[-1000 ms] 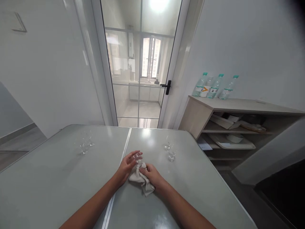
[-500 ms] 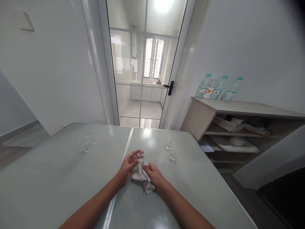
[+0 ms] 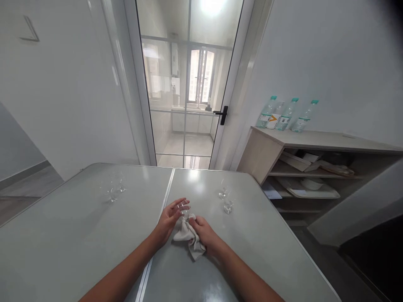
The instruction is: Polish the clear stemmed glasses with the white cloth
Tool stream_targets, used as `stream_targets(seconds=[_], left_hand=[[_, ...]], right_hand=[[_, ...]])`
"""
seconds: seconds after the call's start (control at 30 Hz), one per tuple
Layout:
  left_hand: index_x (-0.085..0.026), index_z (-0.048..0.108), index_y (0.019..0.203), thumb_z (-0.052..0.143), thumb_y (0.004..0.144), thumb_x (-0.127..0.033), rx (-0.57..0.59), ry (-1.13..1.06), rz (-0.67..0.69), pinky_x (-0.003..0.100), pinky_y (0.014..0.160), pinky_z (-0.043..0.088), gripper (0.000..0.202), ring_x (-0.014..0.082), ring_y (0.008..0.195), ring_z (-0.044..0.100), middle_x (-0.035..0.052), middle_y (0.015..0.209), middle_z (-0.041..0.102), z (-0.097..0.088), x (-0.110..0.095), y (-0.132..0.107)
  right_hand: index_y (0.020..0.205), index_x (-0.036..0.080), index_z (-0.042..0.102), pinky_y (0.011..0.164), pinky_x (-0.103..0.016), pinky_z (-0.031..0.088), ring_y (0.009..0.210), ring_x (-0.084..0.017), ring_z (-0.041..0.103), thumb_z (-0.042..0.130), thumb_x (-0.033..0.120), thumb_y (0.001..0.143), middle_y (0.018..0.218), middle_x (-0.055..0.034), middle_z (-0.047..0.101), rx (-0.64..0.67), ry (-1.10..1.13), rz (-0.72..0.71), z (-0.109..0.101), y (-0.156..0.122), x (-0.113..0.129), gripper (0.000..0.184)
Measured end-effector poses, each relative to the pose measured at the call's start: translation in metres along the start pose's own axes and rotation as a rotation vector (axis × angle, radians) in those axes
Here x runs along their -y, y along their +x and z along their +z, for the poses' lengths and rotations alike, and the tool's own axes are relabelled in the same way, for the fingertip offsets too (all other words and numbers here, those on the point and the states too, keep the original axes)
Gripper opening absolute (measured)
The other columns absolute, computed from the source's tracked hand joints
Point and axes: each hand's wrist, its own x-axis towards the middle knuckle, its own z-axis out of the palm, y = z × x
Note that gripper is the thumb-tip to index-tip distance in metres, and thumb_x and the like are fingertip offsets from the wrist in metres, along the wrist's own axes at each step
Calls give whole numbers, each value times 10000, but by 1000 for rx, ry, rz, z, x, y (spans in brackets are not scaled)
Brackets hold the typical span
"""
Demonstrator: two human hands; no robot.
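Note:
My left hand (image 3: 169, 217) is closed around a small clear glass (image 3: 183, 205), its fingers curled about the bowl. A crumpled white cloth (image 3: 189, 240) is gripped in my right hand (image 3: 203, 230), thumb on top. The cloth is pressed against the lower part of the glass, which it partly hides. Further right on the table stand two clear stemmed glasses, a rear glass (image 3: 223, 192) and a nearer glass (image 3: 228, 206). Two more stand at the far left, one glass (image 3: 112, 195) in front and another glass (image 3: 121, 184) behind it.
The grey table (image 3: 78, 243) has a pale seam (image 3: 166, 197) running along it. Beyond its far edge is a glazed door (image 3: 201, 142) with a black handle (image 3: 223, 115). A wooden shelf unit (image 3: 267, 147) at the right carries several plastic bottles (image 3: 285, 116).
The view has shifted slightly. Both hands stay almost in place with the glass and cloth; the cloth's folds have moved a little.

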Motion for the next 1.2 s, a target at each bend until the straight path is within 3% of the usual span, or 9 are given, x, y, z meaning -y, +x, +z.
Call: stream_targets(seconds=[0.1,0.2,0.43,0.63,0.8,0.9,1.0,1.1,1.2], left_hand=[[-220,631,1356,800,816,-451,-6,90,47,459,1044,475,611,342,1234,617,180,1391,626,2,-4,-2],[-223,624,1359,815,803,-437,-29,159,95,442,1019,485,626,344,1234,624,175,1380,635,2,-4,-1],[-214,607,1363,807,816,-407,-46,204,141,410,977,484,614,336,1232,625,181,1378,632,0,0,1],[-223,607,1352,813,814,-377,-95,142,118,404,1013,475,596,324,1261,602,163,1407,611,-3,-1,1],[-187,653,1313,786,811,-508,-32,-31,30,404,990,498,610,308,1168,641,190,1379,625,-5,3,3],[-171,668,1296,794,797,-523,-25,-87,12,390,974,505,623,307,1158,644,201,1371,627,-6,5,5],[-182,654,1317,787,814,-497,-55,-44,23,386,984,503,608,302,1172,639,191,1366,634,-5,3,4],[-195,646,1325,817,795,-447,-99,64,52,412,1015,495,612,312,1194,634,179,1367,640,-3,-1,2],[-201,642,1325,833,776,-443,-106,99,66,441,1040,485,629,328,1216,626,176,1384,629,-2,-5,1]], right_hand=[[909,199,559,591,-254,371,605,-150,513,570,455,944,698,9,600,-162,-465,-251,2,-4,1,259],[943,206,522,607,-267,326,633,-181,531,508,301,955,725,-15,619,-263,-789,-311,3,-7,2,97],[975,183,527,623,-280,339,720,-233,565,447,257,964,807,-80,639,-312,-996,-342,4,-5,-1,110],[979,188,557,710,-302,393,770,-214,560,496,273,956,833,-57,630,-205,-778,-364,-2,-1,-2,107],[960,177,609,703,-302,477,680,-153,562,686,575,844,797,-16,624,144,55,-16,0,-3,4,422],[940,161,612,647,-310,482,600,-134,524,772,648,725,749,-5,595,222,255,163,0,-3,6,556],[920,165,616,661,-285,443,637,-141,514,722,603,794,746,-2,586,117,95,21,1,-3,5,467],[864,189,597,659,-262,365,639,-137,455,646,449,888,689,22,549,-131,-307,-246,3,-3,2,266],[836,199,576,644,-266,332,605,-131,412,605,379,917,640,37,519,-220,-470,-320,4,-2,-1,199]])
